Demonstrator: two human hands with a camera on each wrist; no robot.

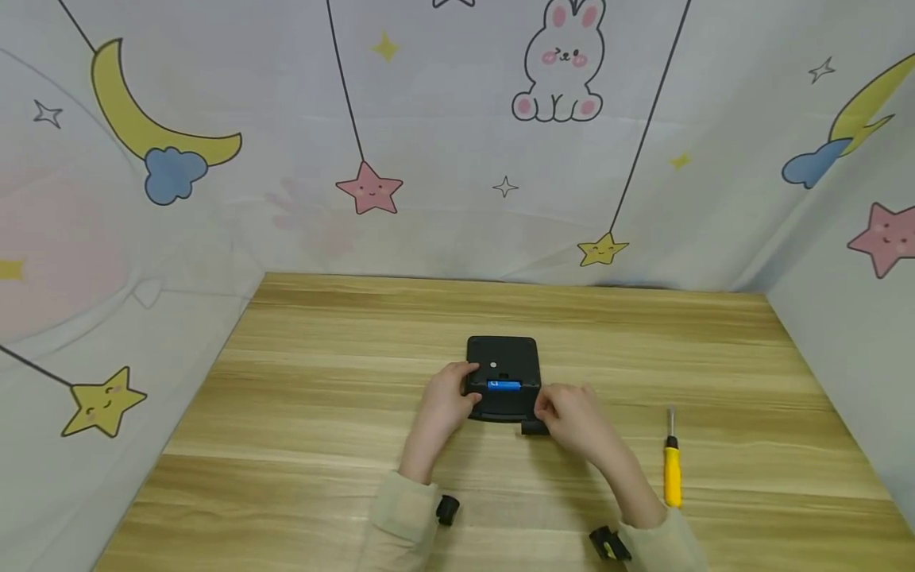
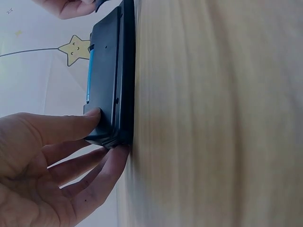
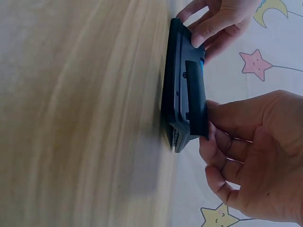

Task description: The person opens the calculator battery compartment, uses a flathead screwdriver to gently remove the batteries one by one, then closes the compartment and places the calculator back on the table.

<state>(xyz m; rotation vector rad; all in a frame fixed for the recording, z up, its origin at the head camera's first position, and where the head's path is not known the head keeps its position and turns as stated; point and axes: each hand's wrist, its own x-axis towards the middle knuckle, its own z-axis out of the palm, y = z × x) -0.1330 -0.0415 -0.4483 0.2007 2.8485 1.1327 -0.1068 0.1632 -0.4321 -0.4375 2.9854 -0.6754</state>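
A squarish black device (image 1: 509,349) lies on the table with a blue battery (image 1: 503,386) showing in its slot. My left hand (image 1: 446,400) holds its left side; in the left wrist view the thumb presses the upper face and the fingers lie along the edge of the device (image 2: 106,71). Between thumb and fingers, my right hand (image 3: 258,146) pinches one end of a narrow black battery cover (image 3: 196,97). In the head view this cover (image 1: 534,428) appears at the device's near right corner; whether it touches the device, I cannot tell.
To the right on the wooden table (image 1: 322,397) lies a screwdriver (image 1: 672,473) with a yellow handle, its tip pointing away. Behind and beside the table hangs a white cloth (image 1: 443,119) printed with stars, moons and a rabbit.
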